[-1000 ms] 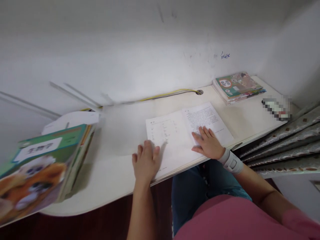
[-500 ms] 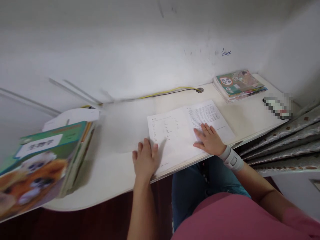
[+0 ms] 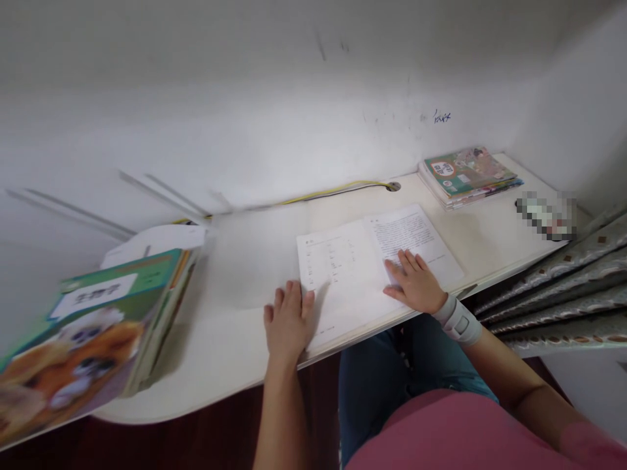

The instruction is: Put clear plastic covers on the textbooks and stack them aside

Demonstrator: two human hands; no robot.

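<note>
An open book (image 3: 350, 294) with printed white pages lies on the white desk (image 3: 215, 352) in front of me. My right hand (image 3: 415, 282) rests flat on its right page, fingers spread, covering some of the text. A grey band (image 3: 459, 318) is round that wrist. At the book's left edge lies my left hand (image 3: 288, 320), palm down with fingers stretched out and thumb by the page. Whether its fingertips touch the page or only the desk I cannot tell. Neither hand holds anything.
A stack of textbooks (image 3: 117, 326) stands on the left, papers (image 3: 161, 238) behind it. Another stack of books (image 3: 470, 173) lies at the back right, near a blurred-out object (image 3: 546, 215). A yellow cable (image 3: 333, 190) runs along the wall to a desk hole. Patterned curtains (image 3: 563, 287) hang at right.
The whole view has shifted slightly, with the desk and books sitting a little lower in the picture. Both hands keep their places at the open book.
</note>
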